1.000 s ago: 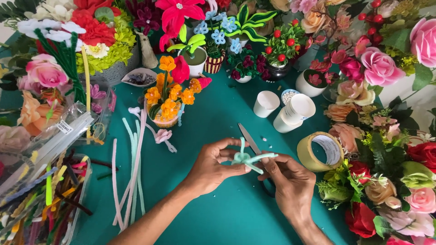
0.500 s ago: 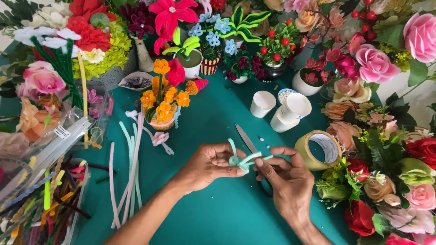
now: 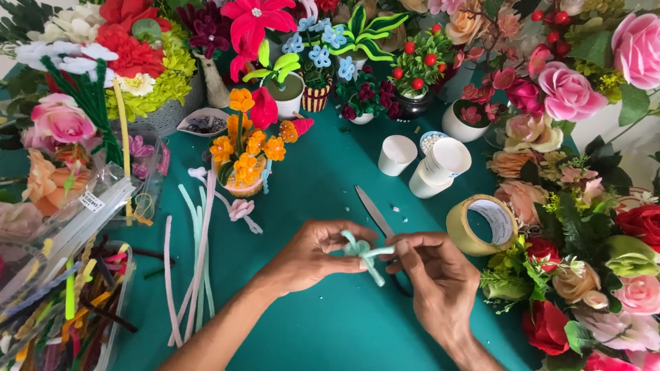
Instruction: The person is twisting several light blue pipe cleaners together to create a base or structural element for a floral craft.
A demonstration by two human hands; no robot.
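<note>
Both hands are over the teal counter (image 3: 323, 330), working one pale green pipe cleaner (image 3: 364, 253). The left hand (image 3: 313, 257) pinches its looped end between thumb and fingertips; the right hand (image 3: 433, 275) grips the loose tail from the other side, fingers curled tight. Scissors (image 3: 375, 211) lie just beyond the knuckles, partly under the right hand. A roll of tape (image 3: 481, 225) sits beside the right hand, white paper cups (image 3: 430, 165) farther out. Pale pipe cleaners (image 3: 196, 261) lie off the left forearm.
</note>
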